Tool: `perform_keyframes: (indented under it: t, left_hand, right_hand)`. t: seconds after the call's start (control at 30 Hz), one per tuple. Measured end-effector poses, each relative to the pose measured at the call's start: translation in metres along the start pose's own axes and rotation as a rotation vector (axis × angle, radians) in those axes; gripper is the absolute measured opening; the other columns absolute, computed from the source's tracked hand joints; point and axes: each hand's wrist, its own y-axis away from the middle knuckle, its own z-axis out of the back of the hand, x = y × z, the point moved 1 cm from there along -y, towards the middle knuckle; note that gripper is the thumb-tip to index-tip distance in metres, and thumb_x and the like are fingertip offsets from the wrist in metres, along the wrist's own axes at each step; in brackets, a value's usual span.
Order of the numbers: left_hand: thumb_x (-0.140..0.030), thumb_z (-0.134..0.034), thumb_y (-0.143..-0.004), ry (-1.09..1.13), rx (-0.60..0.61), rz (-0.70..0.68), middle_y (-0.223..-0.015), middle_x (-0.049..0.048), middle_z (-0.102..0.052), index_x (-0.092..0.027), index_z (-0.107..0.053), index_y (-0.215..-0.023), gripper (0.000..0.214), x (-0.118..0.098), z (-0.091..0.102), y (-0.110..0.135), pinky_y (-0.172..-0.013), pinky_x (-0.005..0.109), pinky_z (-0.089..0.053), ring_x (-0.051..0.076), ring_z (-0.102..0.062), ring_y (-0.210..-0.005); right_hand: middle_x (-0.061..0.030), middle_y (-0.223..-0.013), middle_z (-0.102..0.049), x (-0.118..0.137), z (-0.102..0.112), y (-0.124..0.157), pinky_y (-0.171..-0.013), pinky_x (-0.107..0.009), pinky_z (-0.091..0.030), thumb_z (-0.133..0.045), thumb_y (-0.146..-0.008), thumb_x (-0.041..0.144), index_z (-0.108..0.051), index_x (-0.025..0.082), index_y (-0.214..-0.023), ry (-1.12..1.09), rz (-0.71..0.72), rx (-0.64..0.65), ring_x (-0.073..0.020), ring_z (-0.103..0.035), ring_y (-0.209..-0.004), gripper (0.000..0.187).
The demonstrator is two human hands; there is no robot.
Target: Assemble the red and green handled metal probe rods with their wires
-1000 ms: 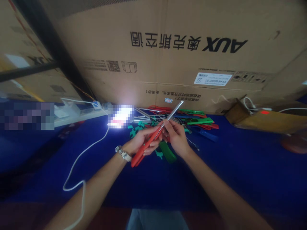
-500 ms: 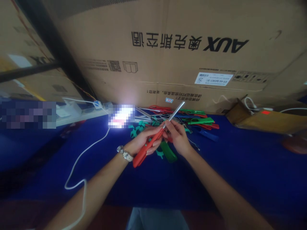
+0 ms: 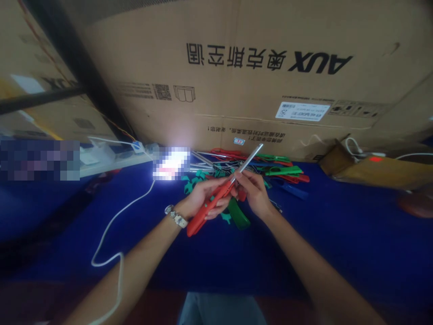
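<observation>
A red-handled tool with a slim silver rod slants up to the right between my hands; its exact kind is unclear. My left hand wraps round the red plastic handle. With thumb and fingers, my right hand pinches the tool where rod and handle meet. A small red piece shows beside those fingers, partly hidden. Just below my hands lies a green plastic handle piece, with teal plastic parts to its left.
Behind my hands, silver tubes, red parts, green handles and a blue piece lie heaped on a blue tabletop. A large cardboard box stands behind. A white cable runs across the left side.
The tool and both hands stay almost in place. My right fingers have shifted slightly at the base of the rod, and more of the small red piece shows beside them.
</observation>
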Motion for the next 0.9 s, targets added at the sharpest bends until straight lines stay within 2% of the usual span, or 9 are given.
perform_keyframes:
  t: [0.1, 0.37, 0.63, 0.8, 0.9]
  left_hand:
    - [-0.048, -0.048, -0.092, -0.004, -0.003, 0.002, -0.053, -0.0053, -0.045, -0.015, -0.063, -0.09, 0.036, -0.0008, 0.0007, 0.0004, -0.027, 0.017, -0.033, 0.007, -0.038, -0.031]
    - [-0.044, -0.05, -0.094, -0.122, -0.071, -0.082, -0.052, -0.0058, -0.046, -0.015, -0.061, -0.088, 0.032, 0.0001, -0.0061, 0.0005, -0.028, 0.017, -0.035, 0.007, -0.039, -0.031]
    - [-0.046, -0.047, -0.095, -0.139, -0.056, -0.096, -0.054, -0.0053, -0.046, -0.015, -0.062, -0.088, 0.034, -0.0033, -0.0062, 0.0013, -0.028, 0.018, -0.035, 0.007, -0.039, -0.031]
    - [-0.045, -0.05, -0.095, -0.198, -0.1, -0.108, -0.056, -0.0048, -0.048, -0.016, -0.062, -0.088, 0.032, -0.0037, -0.0074, 0.0018, -0.029, 0.017, -0.036, 0.007, -0.042, -0.032]
    - [-0.047, -0.054, -0.094, -0.242, -0.132, -0.127, -0.056, -0.0048, -0.05, -0.016, -0.062, -0.086, 0.032, -0.0009, -0.0071, 0.0001, -0.029, 0.018, -0.037, 0.007, -0.044, -0.032]
  right_hand:
    - [0.0042, -0.051, -0.055, -0.001, 0.0006, -0.0011, -0.037, -0.021, -0.038, -0.065, -0.081, 0.057, -0.063, 0.019, -0.073, -0.003, -0.022, 0.014, -0.008, -0.046, -0.039, 0.039]
    - [0.006, -0.047, -0.053, -0.001, 0.0041, -0.0043, -0.035, -0.019, -0.036, -0.058, -0.084, 0.061, -0.057, 0.019, -0.074, 0.17, 0.02, 0.006, -0.0066, -0.043, -0.035, 0.043]
    - [0.0073, -0.045, -0.05, -0.0086, -0.0044, -0.0033, -0.033, -0.02, -0.042, -0.06, -0.079, 0.05, -0.055, 0.02, -0.07, -0.019, -0.059, -0.095, -0.0083, -0.048, -0.035, 0.031]
    - [0.0065, -0.046, -0.054, -0.0019, -0.0023, -0.0033, -0.033, -0.018, -0.041, -0.063, -0.078, 0.04, -0.057, 0.019, -0.07, 0.079, -0.033, -0.087, -0.0079, -0.049, -0.034, 0.023]
    - [0.0059, -0.045, -0.055, -0.0009, 0.0022, -0.0056, -0.033, -0.018, -0.04, -0.062, -0.078, 0.037, -0.059, 0.018, -0.07, 0.135, -0.063, -0.073, -0.0082, -0.05, -0.034, 0.02]
